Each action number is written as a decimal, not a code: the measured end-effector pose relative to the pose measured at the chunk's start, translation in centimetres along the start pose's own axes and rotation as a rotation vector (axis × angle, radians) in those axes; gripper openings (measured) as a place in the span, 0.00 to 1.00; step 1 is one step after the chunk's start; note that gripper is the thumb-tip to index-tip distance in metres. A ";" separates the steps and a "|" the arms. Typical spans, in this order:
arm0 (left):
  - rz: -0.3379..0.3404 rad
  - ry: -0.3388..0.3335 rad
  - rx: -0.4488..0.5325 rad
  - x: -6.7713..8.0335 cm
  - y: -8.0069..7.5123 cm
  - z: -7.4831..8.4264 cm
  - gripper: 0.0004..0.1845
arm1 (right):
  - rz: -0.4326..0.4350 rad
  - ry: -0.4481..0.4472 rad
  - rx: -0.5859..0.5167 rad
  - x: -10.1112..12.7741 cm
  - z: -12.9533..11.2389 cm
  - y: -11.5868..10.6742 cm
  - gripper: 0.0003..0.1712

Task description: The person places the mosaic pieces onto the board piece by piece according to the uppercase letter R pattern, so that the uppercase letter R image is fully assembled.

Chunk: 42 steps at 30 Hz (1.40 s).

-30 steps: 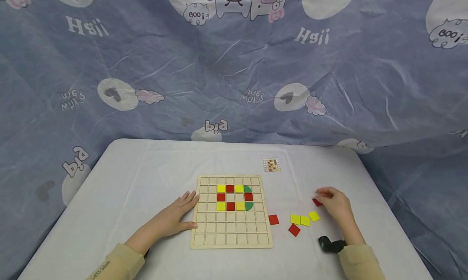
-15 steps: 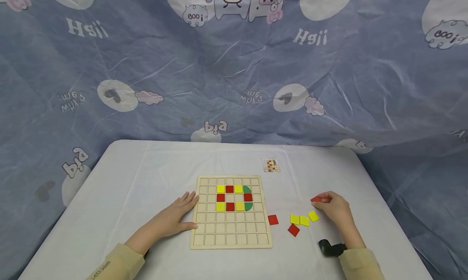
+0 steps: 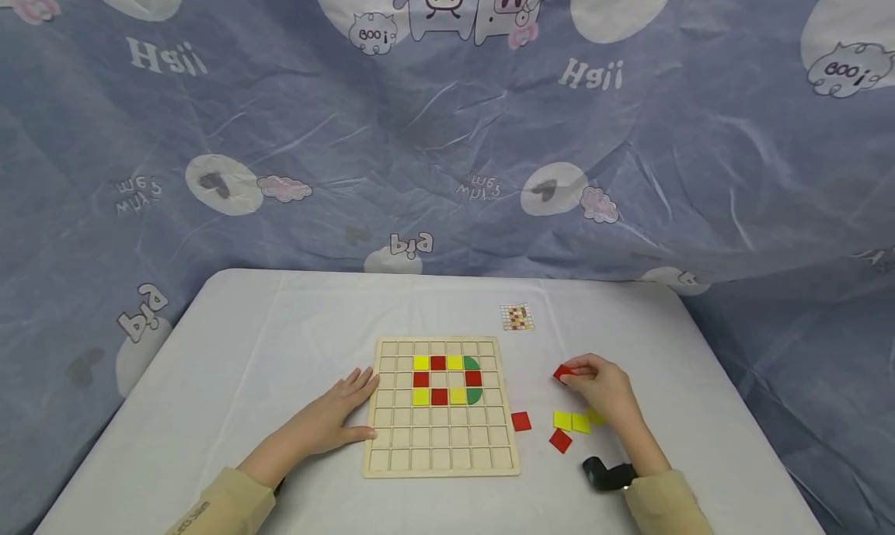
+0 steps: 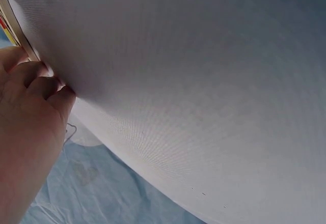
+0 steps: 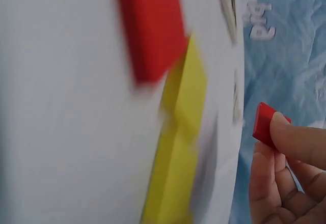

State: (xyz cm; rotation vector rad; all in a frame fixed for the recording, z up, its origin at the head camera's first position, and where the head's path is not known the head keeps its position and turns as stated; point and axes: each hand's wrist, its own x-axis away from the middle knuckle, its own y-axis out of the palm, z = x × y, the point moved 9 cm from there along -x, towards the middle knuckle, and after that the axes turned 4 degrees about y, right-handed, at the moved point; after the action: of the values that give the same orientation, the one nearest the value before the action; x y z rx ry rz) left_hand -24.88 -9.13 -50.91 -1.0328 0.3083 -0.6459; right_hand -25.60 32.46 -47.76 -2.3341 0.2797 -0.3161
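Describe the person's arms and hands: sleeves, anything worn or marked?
Both hands, left hand and right hand, are bare, no gloves. Both arms wear tan long sleeves; the left sleeve has small dark lettering at the cuff. A black wrist camera sits at the right sleeve.

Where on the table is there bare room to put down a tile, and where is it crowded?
Bare cloth lies left of the wooden board, beyond the left hand, and behind the board up to the pattern card. Crowded: loose tiles lie between board and right hand.
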 end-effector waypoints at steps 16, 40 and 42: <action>0.001 0.006 -0.005 -0.1 0.3 -0.2 0.47 | -0.280 -0.269 -0.118 4.8 -11.1 11.3 0.06; -0.004 -0.002 0.022 -0.2 0.4 -0.5 0.48 | -0.365 -0.482 0.103 7.5 -15.7 16.9 0.03; -0.003 -0.001 0.021 -0.2 0.4 -0.5 0.48 | -0.348 -0.491 0.111 7.5 -15.9 16.9 0.04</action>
State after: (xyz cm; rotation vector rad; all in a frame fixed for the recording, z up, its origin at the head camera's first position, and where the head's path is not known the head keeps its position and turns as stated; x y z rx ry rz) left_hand -25.17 -9.26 -51.49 -1.0136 0.2982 -0.6499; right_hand -25.17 8.11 -47.81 -2.2572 -0.3762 0.0818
